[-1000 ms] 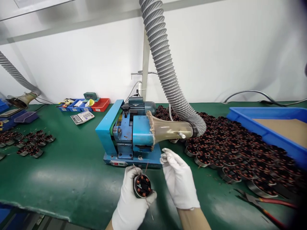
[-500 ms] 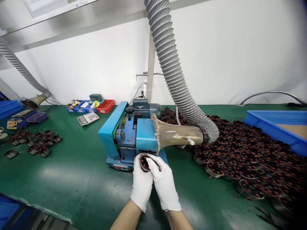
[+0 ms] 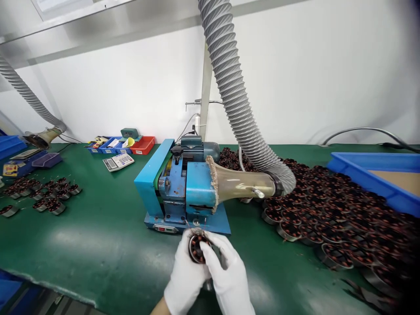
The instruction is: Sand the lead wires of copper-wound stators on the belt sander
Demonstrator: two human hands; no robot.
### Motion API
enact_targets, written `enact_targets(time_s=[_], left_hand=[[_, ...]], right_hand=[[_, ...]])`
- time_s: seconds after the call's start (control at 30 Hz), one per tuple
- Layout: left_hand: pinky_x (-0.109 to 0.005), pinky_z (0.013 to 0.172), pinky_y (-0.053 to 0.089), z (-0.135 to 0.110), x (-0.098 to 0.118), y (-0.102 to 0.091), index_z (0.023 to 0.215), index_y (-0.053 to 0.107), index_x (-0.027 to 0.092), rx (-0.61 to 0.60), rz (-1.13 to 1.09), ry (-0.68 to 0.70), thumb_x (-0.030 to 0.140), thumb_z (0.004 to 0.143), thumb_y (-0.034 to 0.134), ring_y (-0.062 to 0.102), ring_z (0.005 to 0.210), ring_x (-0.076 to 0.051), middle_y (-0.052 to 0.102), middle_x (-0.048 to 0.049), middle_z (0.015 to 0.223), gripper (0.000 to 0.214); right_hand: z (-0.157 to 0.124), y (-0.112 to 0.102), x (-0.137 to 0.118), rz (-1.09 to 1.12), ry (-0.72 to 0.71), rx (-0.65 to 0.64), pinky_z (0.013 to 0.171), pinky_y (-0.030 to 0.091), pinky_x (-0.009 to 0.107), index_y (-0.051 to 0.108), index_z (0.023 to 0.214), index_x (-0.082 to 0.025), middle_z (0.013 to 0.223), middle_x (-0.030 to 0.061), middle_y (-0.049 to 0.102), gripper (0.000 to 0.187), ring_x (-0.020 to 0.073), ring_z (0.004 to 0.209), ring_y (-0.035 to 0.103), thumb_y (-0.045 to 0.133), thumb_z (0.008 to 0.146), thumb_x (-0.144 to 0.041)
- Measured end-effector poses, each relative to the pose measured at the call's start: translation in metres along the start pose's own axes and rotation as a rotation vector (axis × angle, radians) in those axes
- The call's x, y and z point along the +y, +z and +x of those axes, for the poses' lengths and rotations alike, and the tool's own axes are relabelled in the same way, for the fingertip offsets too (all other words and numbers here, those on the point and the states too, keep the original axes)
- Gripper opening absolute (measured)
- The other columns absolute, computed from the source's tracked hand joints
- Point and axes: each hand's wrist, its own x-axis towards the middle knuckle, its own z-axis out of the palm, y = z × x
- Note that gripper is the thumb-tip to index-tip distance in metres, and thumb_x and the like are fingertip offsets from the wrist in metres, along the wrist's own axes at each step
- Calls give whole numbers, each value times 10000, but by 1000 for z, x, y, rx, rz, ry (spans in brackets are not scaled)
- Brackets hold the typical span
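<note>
Both my hands wear white gloves and meet low in the middle of the view. My left hand (image 3: 183, 275) is wrapped round a round motor stator (image 3: 197, 247) with copper windings, its face turned toward me. My right hand (image 3: 228, 275) is closed on the stator's right side, fingers pinching at its rim. Thin wire leads stick up from the stator toward the blue machine (image 3: 182, 190) just behind it. The stator sits a short way in front of the machine's base.
A grey ribbed suction hose (image 3: 236, 96) ends in a funnel (image 3: 239, 183) at the machine. A large heap of stators (image 3: 328, 210) covers the green bench to the right, beside a blue tray (image 3: 374, 175). Several stators (image 3: 42, 194), a calculator (image 3: 118, 161) and small bins (image 3: 121, 144) lie left.
Half a second ago both hands held the stator up against the machine's front slot. They have now drawn it back toward me and lower. One second ago my right hand was apart from the stator.
</note>
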Motion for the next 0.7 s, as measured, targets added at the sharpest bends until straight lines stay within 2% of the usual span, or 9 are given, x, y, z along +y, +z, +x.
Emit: enact_targets(time_s=[0.1, 0.2, 0.27, 0.33, 0.43, 0.57, 0.63, 0.7], left_hand=[[-268, 746, 510, -15, 12, -26, 994, 636, 220, -198, -310, -210, 224, 412, 876, 654, 844, -192, 699, -57, 980, 630], [-168, 529, 476, -21, 17, -46, 1017, 651, 187, -311, -684, -442, 519, 493, 813, 594, 559, -79, 713, -56, 874, 641], [-109, 364, 354, -22, 17, -53, 905, 665, 163, -291, -864, -533, 666, 592, 672, 417, 360, -7, 692, -23, 690, 593], [-105, 279, 222, -22, 16, -57, 782, 648, 170, -222, -932, -542, 704, 679, 557, 254, 281, 9, 631, 18, 546, 551], [-138, 263, 165, -24, 14, -62, 715, 616, 192, -131, -907, -487, 696, 736, 495, 178, 260, -5, 570, 45, 470, 519], [-155, 271, 183, -25, 14, -73, 698, 602, 199, -124, -810, -411, 745, 732, 436, 162, 246, -8, 539, 54, 443, 572], [-175, 294, 274, -23, 15, -86, 701, 617, 200, -71, -575, -333, 796, 685, 423, 300, 264, -34, 579, 25, 491, 627], [-236, 390, 421, -22, 20, -107, 726, 651, 199, 40, -193, -177, 794, 607, 532, 518, 398, -112, 648, -23, 596, 618]], right_hand=[[-20, -6, 1, -41, -83, -19, 814, 555, 326, 729, 977, -246, 1015, 88, 720, 209, 243, 929, 678, 604, 811, -272], [-24, -9, 6, -61, -59, 18, 825, 547, 337, 735, 960, -254, 1006, 86, 725, 206, 247, 919, 678, 580, 834, -306], [-21, -9, 12, -69, -2, -1, 787, 556, 335, 746, 890, -241, 937, 90, 738, 228, 251, 857, 688, 555, 841, -356], [-17, -7, 19, -103, 74, -67, 760, 557, 336, 750, 835, -231, 896, 92, 742, 271, 259, 819, 690, 543, 832, -406], [-16, -3, 29, -184, 175, -193, 772, 536, 334, 743, 795, -229, 894, 83, 739, 301, 262, 824, 680, 535, 822, -446], [-19, 2, 41, -250, 237, -318, 753, 518, 316, 730, 774, -232, 845, 64, 733, 325, 251, 805, 669, 509, 846, -459], [-22, 2, 45, -284, 225, -336, 756, 515, 323, 736, 793, -233, 855, 63, 736, 310, 255, 812, 670, 528, 842, -458], [-26, -2, 46, -307, 184, -352, 770, 511, 332, 743, 793, -239, 864, 60, 740, 288, 257, 819, 673, 546, 840, -443]])
